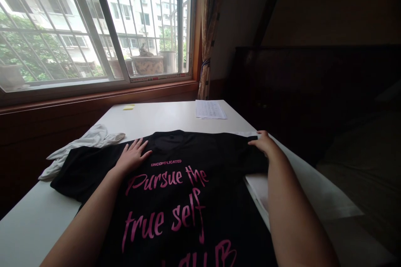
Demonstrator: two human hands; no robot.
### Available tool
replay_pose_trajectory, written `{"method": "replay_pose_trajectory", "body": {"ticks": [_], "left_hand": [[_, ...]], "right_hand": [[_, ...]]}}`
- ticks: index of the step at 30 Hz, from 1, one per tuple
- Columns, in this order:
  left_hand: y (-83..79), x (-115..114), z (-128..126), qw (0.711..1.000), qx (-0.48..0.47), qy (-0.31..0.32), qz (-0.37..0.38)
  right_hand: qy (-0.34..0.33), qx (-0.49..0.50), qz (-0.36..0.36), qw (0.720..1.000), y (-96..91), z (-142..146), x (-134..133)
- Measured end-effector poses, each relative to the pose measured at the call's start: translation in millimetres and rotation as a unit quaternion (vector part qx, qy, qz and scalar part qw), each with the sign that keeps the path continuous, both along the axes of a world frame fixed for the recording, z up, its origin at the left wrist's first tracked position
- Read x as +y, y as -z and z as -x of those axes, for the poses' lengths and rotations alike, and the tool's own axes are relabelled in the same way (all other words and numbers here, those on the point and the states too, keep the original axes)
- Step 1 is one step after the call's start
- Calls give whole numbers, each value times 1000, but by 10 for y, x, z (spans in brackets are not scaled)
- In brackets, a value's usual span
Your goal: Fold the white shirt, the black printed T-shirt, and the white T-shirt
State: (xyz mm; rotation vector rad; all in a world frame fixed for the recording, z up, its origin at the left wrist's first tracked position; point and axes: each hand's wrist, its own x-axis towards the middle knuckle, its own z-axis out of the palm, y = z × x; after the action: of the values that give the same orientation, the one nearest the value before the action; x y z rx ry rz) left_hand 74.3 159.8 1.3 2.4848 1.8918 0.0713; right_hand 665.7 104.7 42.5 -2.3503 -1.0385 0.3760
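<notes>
A black T-shirt [219, 200] with pink lettering lies front side up on the white table [163, 112], its neckline toward the window. My left hand [134, 155] rests flat on the shirt's shoulder area beside the collar, fingers spread. At the far right, my right hand [263, 144] has the end of the sleeve pinched between thumb and fingers. The opposite sleeve reaches out to the left, partly over a crumpled white cloth [84, 138]. The shirt's lower end runs out of view at the bottom.
Printed papers [210, 109] and yellow sticky notes [128, 107] lie at the table's far end. A white sheet or bag [258, 194] shows under the shirt on the right. Beyond stand a barred window [138, 21] and a tied curtain [206, 50].
</notes>
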Motion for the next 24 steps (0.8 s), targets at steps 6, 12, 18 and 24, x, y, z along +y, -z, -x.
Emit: {"method": "replay_pose_trajectory", "body": {"ticks": [6, 12, 18, 24], "left_hand": [[-6, -7, -3, 1000, -5, 1, -4], [-13, -11, -2, 1000, -12, 0, -1], [-1, -7, 3, 1000, -13, 2, -8], [8, 4, 9, 1000, -16, 0, -2]], "right_hand": [[-70, -64, -104, 990, -334, 257, -42], [-174, -133, -146, 965, -767, 842, -151], [-272, -149, -180, 934, -917, 1518, -223], [-418, 84, -179, 887, -939, 1933, -267]]}}
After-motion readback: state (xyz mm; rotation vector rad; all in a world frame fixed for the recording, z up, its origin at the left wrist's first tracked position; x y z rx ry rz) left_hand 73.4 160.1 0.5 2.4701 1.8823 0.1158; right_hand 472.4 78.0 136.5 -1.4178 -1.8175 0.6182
